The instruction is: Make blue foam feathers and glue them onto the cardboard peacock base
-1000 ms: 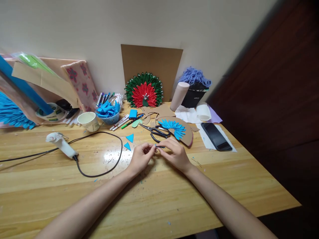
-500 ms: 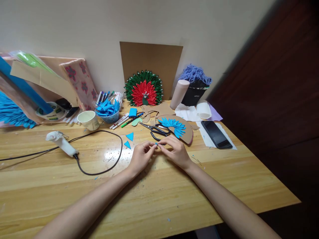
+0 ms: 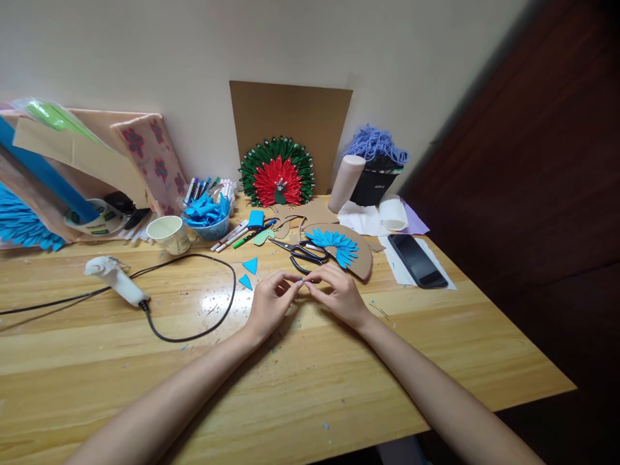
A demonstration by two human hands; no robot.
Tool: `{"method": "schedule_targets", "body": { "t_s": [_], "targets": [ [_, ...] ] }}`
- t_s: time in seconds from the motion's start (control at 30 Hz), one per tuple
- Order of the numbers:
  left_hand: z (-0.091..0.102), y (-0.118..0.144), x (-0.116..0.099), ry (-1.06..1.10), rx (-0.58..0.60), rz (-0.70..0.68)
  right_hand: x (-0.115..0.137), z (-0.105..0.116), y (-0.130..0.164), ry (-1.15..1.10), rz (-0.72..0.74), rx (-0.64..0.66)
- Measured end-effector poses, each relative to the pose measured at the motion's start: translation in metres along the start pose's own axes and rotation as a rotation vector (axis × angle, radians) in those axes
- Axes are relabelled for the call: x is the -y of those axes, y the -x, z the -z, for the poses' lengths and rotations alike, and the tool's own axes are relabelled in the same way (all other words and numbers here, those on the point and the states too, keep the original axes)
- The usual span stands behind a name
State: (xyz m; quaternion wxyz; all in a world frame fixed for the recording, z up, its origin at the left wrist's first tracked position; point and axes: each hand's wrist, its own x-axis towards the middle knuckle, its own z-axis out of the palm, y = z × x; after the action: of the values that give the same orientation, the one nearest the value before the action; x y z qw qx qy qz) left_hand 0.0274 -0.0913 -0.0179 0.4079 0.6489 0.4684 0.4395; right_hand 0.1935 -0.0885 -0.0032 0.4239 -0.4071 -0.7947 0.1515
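Observation:
My left hand (image 3: 272, 301) and my right hand (image 3: 338, 296) meet fingertip to fingertip above the table, both closed in a pinch. Between them shows a tiny blue piece (image 3: 301, 281), mostly hidden by the fingers. Just beyond my hands lie black-handled scissors (image 3: 314, 252), partly open. Beside them is a rounded cardboard piece (image 3: 362, 260) carrying a fan of blue petals (image 3: 339, 244). Left of my left hand two blue triangles (image 3: 250, 265) lie flat on the wood.
A white glue gun (image 3: 113, 279) with a looping black cord lies at left. Behind it stand a paper cup (image 3: 168, 234) and a bowl of blue pieces (image 3: 208, 226). A red and green peacock (image 3: 278, 173) leans on cardboard at the back. A phone (image 3: 417, 259) lies at right.
The view has shifted slightly, so everything sits a little further left. Both hands stay pinched together, and less of the blue piece shows between the fingertips.

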Motion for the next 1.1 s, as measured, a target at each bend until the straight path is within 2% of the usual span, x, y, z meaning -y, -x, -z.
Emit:
{"method": "schedule_targets", "body": {
  "t_s": [0.4,0.6,0.83,1.03,1.1],
  "targets": [
    [-0.0007,-0.0016,0.0009,0.119,0.025,0.049,0.0004,-0.0015,-0.0005,-0.047,-0.086,0.039],
    [-0.0004,-0.0013,-0.0012,0.011,0.059,-0.011,0.0007,-0.0044,0.0011,-0.081,-0.151,0.067],
    [-0.0003,-0.0003,-0.0045,-0.058,0.058,-0.059,0.002,-0.0064,0.002,-0.092,-0.152,0.078],
    [-0.0012,-0.0012,-0.0024,0.111,0.008,0.047,-0.003,-0.0084,0.0003,-0.372,-0.439,0.006],
    [-0.0015,-0.0012,-0.0012,0.134,0.006,0.065,-0.0064,-0.0076,-0.0016,-0.454,-0.491,-0.022]
  ]
}}
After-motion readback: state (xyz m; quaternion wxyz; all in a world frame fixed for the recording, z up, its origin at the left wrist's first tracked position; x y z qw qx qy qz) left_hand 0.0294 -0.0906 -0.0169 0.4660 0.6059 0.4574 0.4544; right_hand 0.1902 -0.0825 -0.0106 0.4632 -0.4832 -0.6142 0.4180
